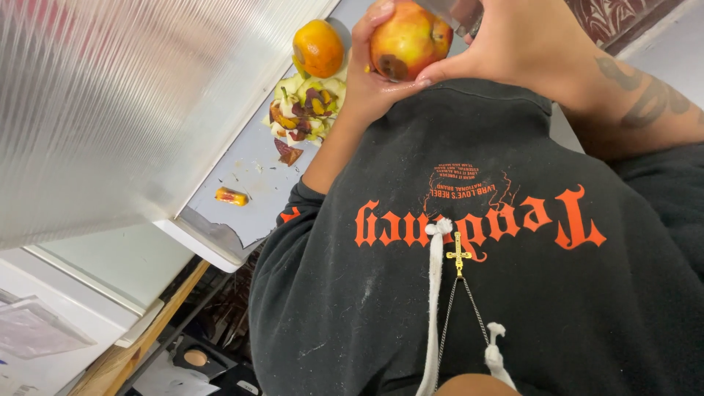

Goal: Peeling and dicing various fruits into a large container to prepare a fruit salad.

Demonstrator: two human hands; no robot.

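Both hands, left hand (370, 70) and right hand (524, 44), fingers clasped round one smooth, round, bruised apple (408, 40). Nearby on the grey counter (249, 172): one glossy orange (317, 48), one ragged peel heap (304, 110) (mixed colours).

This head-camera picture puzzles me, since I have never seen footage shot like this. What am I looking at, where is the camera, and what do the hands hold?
The camera sits on a person's head and looks steeply down, so the dark sweatshirt with its orange print fills the lower frame and seems upside down. A white drawstring and a gold cross pendant hang from the chest.

Both bare hands are raised at the top. The left hand cups a red and yellow apple with a dark bruised patch. The right hand presses on the apple too and has a grip on a metal blade, mostly cut off by the frame edge.

On the pale counter lie an orange fruit, a pile of peelings and scraps, and one loose scrap.
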